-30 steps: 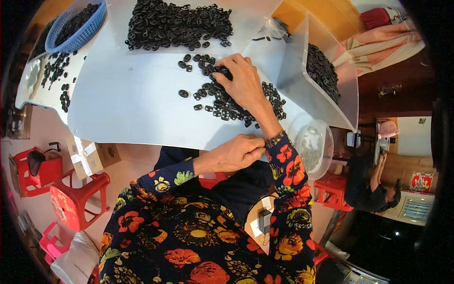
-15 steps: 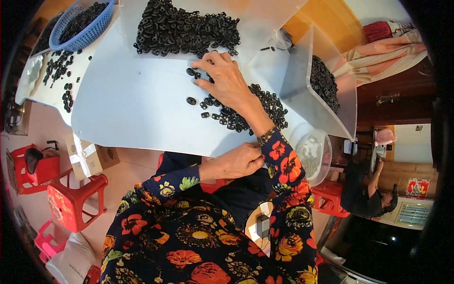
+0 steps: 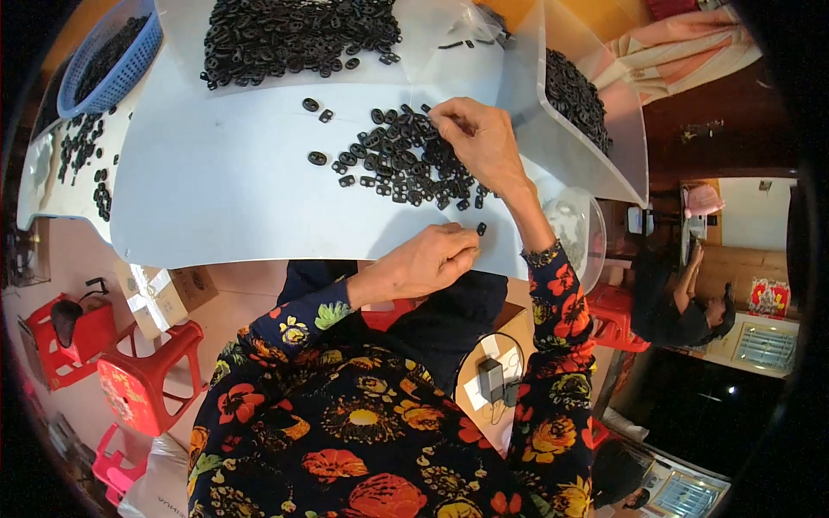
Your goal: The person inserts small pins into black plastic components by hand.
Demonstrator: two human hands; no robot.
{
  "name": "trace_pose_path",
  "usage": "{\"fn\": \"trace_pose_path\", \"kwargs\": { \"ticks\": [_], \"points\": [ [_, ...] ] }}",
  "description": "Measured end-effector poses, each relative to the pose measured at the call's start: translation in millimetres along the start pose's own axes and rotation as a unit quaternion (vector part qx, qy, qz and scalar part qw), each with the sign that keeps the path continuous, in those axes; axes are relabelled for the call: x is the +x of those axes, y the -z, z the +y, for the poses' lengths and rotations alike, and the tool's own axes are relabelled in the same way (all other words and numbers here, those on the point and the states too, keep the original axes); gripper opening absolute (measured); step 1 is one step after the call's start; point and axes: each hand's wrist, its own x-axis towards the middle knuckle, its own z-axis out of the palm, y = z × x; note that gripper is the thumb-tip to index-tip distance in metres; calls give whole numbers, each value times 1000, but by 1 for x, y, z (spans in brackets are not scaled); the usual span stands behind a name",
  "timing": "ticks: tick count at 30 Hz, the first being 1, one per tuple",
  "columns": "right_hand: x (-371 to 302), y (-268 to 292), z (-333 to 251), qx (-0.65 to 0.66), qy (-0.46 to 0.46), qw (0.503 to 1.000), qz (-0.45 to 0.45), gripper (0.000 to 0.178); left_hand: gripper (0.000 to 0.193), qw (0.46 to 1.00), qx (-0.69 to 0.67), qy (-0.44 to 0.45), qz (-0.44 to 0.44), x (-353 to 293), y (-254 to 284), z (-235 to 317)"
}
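Note:
A loose pile of small black plastic pieces [image 3: 406, 160], oval with two holes like cord-lock parts, lies on the pale tabletop [image 3: 216, 190]. At the pile's far right side is my right hand [image 3: 485, 147], its thumb and fingers pinched together; whether a piece is between them is hidden. My left hand [image 3: 419, 263] is closed at the table's near edge, with fingers curled inward, and what they hold cannot be made out. One black piece [image 3: 481, 229] shows just beyond its fingertips. A few pieces [image 3: 317, 159] lie apart, left of the pile.
A larger heap of black pieces [image 3: 298, 39] lies at the back. At the right stand a clear bin [image 3: 553, 121] of black pieces and a round clear tub [image 3: 596, 229]. A blue basket [image 3: 129, 69] is at far left. Red stools [image 3: 138, 388] stand on the floor.
My right hand has moved right, from the loose pieces near the back heap to the pile's far right side. My left hand stays closed near the edge. The view has shifted somewhat.

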Motion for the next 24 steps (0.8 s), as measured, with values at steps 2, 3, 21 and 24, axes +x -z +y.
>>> {"fn": "trace_pose_path", "kwargs": {
  "ticks": [2,3,21,24],
  "points": [
    [-12,-1,3,0,30,1000,-6,15,9,1000,12,-6,3,1,-2,-1],
    [-16,-2,5,-2,64,998,-17,15,9,1000,12,-4,-3,1,-2,-2],
    [-37,10,31,-34,17,999,14,14,11,999,25,20,0,3,-5,-5],
    [-38,18,36,-34,14,999,38,14,10,999,24,37,-10,4,-5,-3]
  ]
}}
